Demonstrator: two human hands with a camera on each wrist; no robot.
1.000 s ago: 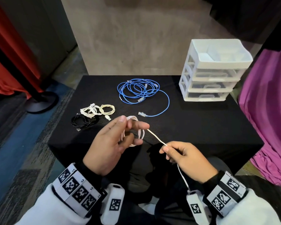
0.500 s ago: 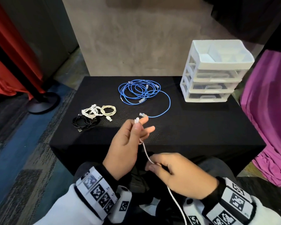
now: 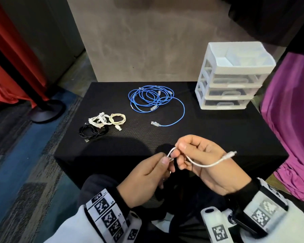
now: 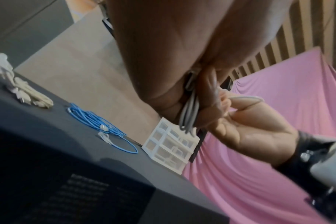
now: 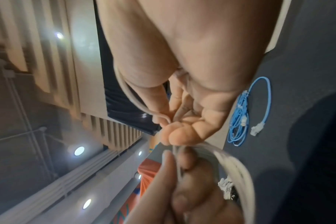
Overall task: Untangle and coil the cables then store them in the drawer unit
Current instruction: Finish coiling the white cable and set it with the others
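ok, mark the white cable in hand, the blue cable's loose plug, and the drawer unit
white cable (image 3: 203,165), head view, on the slack span drooping below the right hand.
blue cable (image 3: 155,123), head view, on its loose clear plug lying on the table.
drawer unit (image 3: 225,104), head view, on the bottom drawer's front.

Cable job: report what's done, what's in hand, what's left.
Done: three small coils, black, white and cream, lie on the table.
In hand: the left hand pinches a white cable bundle; the right hand holds its free end.
Left: the blue cable lies loose; the drawer unit drawers are shut, nothing visibly stored.
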